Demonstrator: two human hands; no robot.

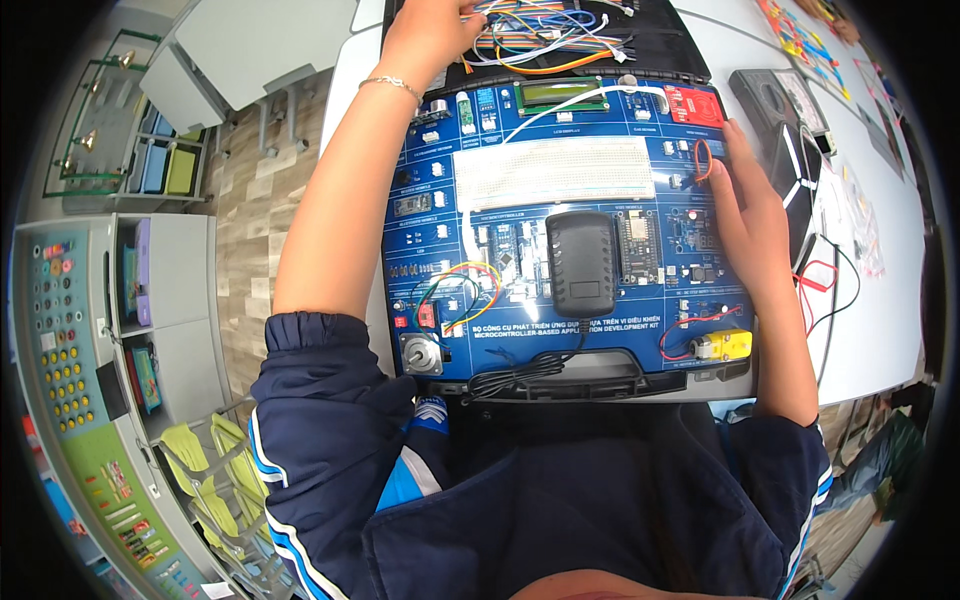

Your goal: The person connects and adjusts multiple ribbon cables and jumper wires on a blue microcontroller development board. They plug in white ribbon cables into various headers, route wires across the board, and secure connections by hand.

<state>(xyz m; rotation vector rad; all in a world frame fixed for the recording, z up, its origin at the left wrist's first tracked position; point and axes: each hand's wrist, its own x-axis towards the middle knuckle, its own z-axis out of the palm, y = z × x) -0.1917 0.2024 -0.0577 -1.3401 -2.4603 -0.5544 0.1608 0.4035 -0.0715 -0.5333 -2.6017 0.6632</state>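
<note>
A blue microcontroller training board (620,335) fills an open black case in front of me. In the case's lid lies a tangle of coloured jumper wires (550,35). My left hand (435,35) reaches over the board's far left corner into these wires, its fingertips pinched on one; the picture's top edge cuts off part of the hand. Along the board's right edge rests my right hand (748,215), fingers stretched out and thumb apart, beside a small orange wire loop (703,160). A black power adapter (582,265) lies on the board below the white breadboard (555,172).
The adapter's coiled cable (520,375) hangs at the case's near edge. A yellow gear motor (722,346) sits at the near right corner. On the white table to the right are a multimeter (770,98) and test leads (825,285). Shelving (165,270) stands at left.
</note>
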